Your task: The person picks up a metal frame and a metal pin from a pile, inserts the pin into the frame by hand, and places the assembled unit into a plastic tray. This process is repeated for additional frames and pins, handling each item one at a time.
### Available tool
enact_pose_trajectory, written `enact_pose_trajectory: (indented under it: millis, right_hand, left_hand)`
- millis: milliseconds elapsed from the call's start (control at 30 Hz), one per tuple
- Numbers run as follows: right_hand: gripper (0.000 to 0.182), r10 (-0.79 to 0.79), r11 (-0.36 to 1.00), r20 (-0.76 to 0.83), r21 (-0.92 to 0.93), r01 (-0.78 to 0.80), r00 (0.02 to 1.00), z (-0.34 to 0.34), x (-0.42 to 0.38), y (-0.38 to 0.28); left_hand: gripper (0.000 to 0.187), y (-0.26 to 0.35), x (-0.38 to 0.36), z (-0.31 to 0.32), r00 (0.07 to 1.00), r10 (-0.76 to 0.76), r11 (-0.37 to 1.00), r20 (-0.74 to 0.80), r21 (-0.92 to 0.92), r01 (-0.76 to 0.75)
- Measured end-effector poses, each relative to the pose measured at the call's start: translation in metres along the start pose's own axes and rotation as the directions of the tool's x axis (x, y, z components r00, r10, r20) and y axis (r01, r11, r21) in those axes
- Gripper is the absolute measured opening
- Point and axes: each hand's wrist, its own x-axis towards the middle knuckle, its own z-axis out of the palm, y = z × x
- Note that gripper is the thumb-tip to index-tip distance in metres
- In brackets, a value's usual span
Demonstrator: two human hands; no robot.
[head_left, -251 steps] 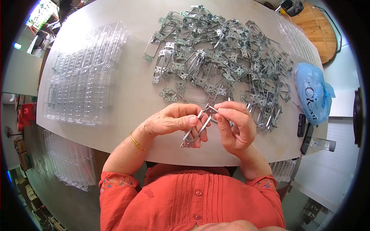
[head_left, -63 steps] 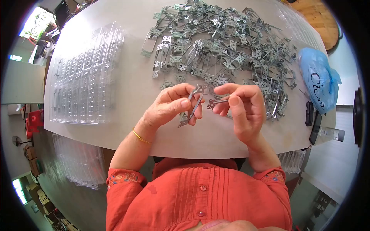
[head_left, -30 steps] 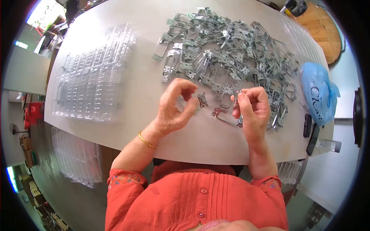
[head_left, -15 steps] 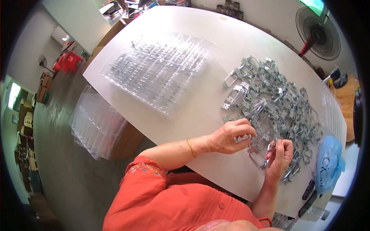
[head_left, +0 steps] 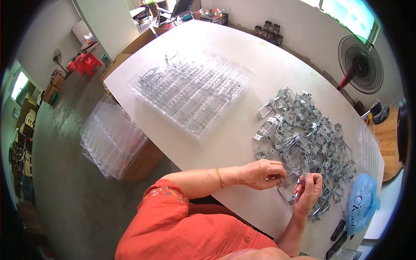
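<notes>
A heap of galvanised metal brackets lies on the white table in front of my hands. My right hand, at the heap's near edge, grips a metal bracket between thumb and fingers. Just left of it is my left hand, its fingers curled and closed; what sits at their tips is too small to make out. Farther left on the table, a clear plastic tray with divided rows holds several metal pieces.
A stack of clear trays rests on a cardboard box beside the table. At the right are a blue plastic bag, dark tools and more clear trays. A fan stands beyond the table.
The view has tilted up, so everything sits lower in it. My left hand's fingers have drawn together and come closer to my right hand, which still grips the bracket.
</notes>
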Motion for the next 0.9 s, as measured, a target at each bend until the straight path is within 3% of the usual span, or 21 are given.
enact_pose_trajectory:
  millis: [233,500,567,633,700,833,900]
  right_hand:
    - [0.016,-0.044,0.998,-0.001,0.053,0.044,0.999,0.002,0.000,0.000]
    - [0.016,-0.148,0.985,0.019,0.092,0.146,0.989,0.008,-0.006,0.000]
    - [0.015,-0.211,0.973,0.146,-0.066,0.223,0.966,0.016,-0.016,0.001]
    - [0.015,-0.220,0.968,0.236,-0.068,0.241,0.947,0.023,-0.027,0.007]
    - [0.016,-0.146,0.976,0.470,-0.076,0.205,0.870,0.029,-0.037,0.018]
    - [0.010,-0.060,0.991,0.599,-0.061,0.121,0.798,0.044,-0.063,0.039]
    - [0.010,0.034,0.969,0.735,-0.191,0.159,0.678,0.046,-0.073,0.048]
  left_hand:
    - [0.015,-0.001,0.002,0.001,0.998,0.068,0.997,-0.006,0.042,-0.068]
    - [0.011,0.016,0.006,-0.003,0.973,-0.179,0.983,-0.145,-0.067,0.171]
    - [0.011,0.030,0.009,-0.006,0.965,-0.197,0.980,-0.171,-0.054,0.191]
    - [0.011,0.047,0.012,-0.014,0.964,-0.186,0.981,-0.190,0.017,0.193]
    - [0.011,0.061,0.012,-0.026,0.962,-0.187,0.980,-0.200,0.025,0.196]
    - [0.013,0.092,0.005,-0.070,0.942,-0.018,0.960,-0.336,0.259,0.110]
    - [0.011,0.102,-0.003,-0.102,0.914,-0.048,0.918,-0.403,0.343,0.199]
